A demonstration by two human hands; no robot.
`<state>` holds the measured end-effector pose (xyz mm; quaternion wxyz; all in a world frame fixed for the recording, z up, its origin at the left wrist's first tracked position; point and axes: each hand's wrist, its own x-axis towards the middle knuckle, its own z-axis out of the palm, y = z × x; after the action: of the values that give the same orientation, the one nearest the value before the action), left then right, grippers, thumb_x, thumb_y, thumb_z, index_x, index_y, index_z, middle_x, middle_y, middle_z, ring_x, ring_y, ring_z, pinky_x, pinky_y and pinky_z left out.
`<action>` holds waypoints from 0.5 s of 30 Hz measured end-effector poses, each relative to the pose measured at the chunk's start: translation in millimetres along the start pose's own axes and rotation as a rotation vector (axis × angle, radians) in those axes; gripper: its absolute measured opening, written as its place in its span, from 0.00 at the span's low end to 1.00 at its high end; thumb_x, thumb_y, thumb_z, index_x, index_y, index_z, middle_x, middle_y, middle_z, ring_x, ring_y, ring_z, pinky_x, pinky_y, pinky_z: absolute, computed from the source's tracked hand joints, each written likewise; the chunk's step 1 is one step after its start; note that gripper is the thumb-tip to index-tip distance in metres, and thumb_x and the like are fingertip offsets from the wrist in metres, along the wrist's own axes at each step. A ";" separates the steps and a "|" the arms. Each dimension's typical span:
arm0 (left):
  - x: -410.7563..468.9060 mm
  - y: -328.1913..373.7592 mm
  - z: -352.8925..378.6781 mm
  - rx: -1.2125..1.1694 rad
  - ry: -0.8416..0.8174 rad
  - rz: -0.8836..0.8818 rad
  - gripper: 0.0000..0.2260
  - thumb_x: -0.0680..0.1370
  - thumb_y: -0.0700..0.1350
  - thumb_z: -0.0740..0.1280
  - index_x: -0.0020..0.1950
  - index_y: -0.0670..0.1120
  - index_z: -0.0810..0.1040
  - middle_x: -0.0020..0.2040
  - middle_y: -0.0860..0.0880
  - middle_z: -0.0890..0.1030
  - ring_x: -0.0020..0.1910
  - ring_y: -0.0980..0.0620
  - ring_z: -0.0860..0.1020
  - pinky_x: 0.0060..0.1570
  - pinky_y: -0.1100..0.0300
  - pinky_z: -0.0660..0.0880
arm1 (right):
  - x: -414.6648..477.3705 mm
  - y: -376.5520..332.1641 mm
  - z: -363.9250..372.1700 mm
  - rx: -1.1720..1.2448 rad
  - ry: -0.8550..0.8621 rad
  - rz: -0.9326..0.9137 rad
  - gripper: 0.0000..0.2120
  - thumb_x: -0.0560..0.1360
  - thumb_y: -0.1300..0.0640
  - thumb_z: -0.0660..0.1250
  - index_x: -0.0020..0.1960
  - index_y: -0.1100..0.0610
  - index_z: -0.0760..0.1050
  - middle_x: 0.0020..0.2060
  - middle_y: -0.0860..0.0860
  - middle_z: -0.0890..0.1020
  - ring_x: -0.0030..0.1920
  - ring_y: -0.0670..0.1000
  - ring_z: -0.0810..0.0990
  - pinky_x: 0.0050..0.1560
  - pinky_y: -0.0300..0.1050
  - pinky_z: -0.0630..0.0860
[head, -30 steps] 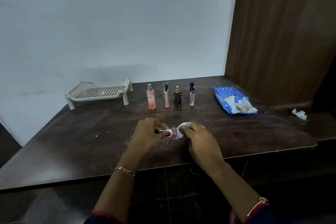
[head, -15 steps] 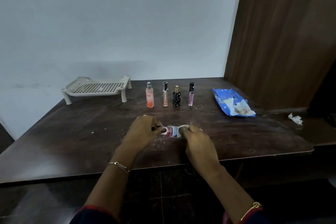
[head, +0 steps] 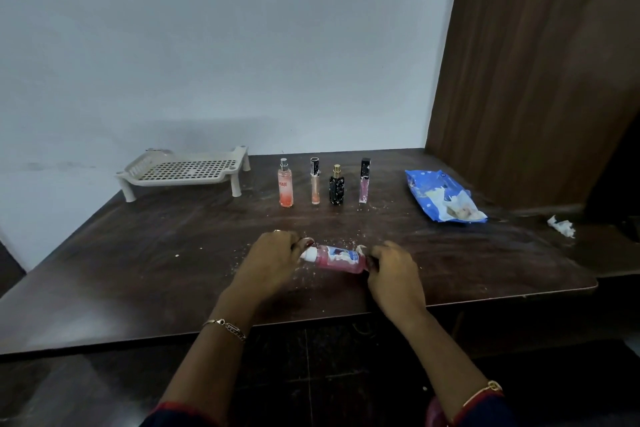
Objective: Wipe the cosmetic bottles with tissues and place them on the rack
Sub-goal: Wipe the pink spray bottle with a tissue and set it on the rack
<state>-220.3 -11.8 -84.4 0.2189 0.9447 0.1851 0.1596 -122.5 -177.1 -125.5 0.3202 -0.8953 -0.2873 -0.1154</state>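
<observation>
A small pink bottle (head: 337, 258) with a white cap and blue label lies sideways just above the dark table (head: 138, 270). My left hand (head: 273, 260) grips its cap end. My right hand (head: 393, 270) holds the bottom end together with a white tissue (head: 361, 248), mostly hidden under the fingers. Behind stand four bottles in a row: an orange-pink spray bottle (head: 285, 184), a thin peach tube (head: 315, 181), a black bottle with gold cap (head: 336, 185) and a purple gloss tube (head: 364, 181). The beige perforated rack (head: 183, 172) stands at the back left with nothing on it.
A blue tissue pack (head: 445, 196) lies at the back right. A crumpled used tissue (head: 561, 226) sits by the right edge. A brown wooden panel (head: 536, 62) rises at the right. White crumbs dot the table around my hands.
My right hand has slid along the bottle to its bottom end, uncovering the pink body and label. The tissue, earlier wrapped over the bottle, is now bunched under my right fingers.
</observation>
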 end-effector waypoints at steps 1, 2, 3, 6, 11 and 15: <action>-0.4 -0.9 1.7 -0.019 -0.003 0.010 0.15 0.80 0.49 0.59 0.34 0.49 0.69 0.31 0.53 0.73 0.34 0.52 0.73 0.33 0.61 0.63 | 0.7 1.9 0.6 0.022 -0.002 0.007 0.05 0.69 0.66 0.65 0.37 0.60 0.77 0.39 0.56 0.78 0.43 0.59 0.78 0.41 0.46 0.69; -1.2 -1.0 2.8 -0.040 -0.009 0.028 0.13 0.80 0.49 0.59 0.36 0.49 0.70 0.32 0.54 0.73 0.36 0.51 0.74 0.34 0.60 0.64 | 2.0 3.9 1.1 0.042 0.001 0.016 0.05 0.69 0.66 0.66 0.35 0.60 0.76 0.38 0.57 0.78 0.43 0.59 0.78 0.41 0.47 0.69; -2.0 -1.3 3.6 -0.069 -0.011 0.051 0.10 0.80 0.49 0.60 0.39 0.50 0.72 0.34 0.55 0.74 0.37 0.52 0.74 0.35 0.61 0.65 | 3.6 5.7 1.0 0.055 0.008 0.029 0.06 0.69 0.66 0.66 0.34 0.61 0.76 0.38 0.57 0.79 0.43 0.59 0.78 0.41 0.47 0.69; -4.7 -1.0 3.5 -0.141 -0.013 0.089 0.05 0.77 0.48 0.66 0.50 0.50 0.79 0.38 0.59 0.76 0.37 0.60 0.75 0.35 0.71 0.66 | 8.0 11.0 -0.3 0.126 -0.011 0.091 0.05 0.71 0.65 0.67 0.36 0.60 0.78 0.37 0.56 0.82 0.41 0.55 0.79 0.37 0.42 0.66; -11.4 -1.1 2.9 -0.215 0.055 0.034 0.04 0.76 0.47 0.68 0.48 0.48 0.81 0.35 0.53 0.79 0.34 0.55 0.77 0.32 0.69 0.68 | 9.7 8.2 -6.1 0.936 -0.154 0.397 0.09 0.74 0.67 0.66 0.49 0.59 0.83 0.34 0.50 0.83 0.34 0.46 0.78 0.42 0.44 0.75; -18.0 3.0 4.1 -0.672 0.125 -0.141 0.08 0.77 0.44 0.67 0.46 0.40 0.80 0.32 0.48 0.80 0.28 0.57 0.76 0.31 0.68 0.75 | 12.4 4.4 -20.7 1.079 -0.207 0.299 0.10 0.77 0.65 0.64 0.55 0.57 0.80 0.33 0.46 0.82 0.33 0.39 0.77 0.39 0.31 0.74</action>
<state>-233.8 -23.2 -90.5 0.5163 0.7931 0.2001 0.2537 -110.4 -187.7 -106.9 0.7153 -0.6425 -0.2055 0.1825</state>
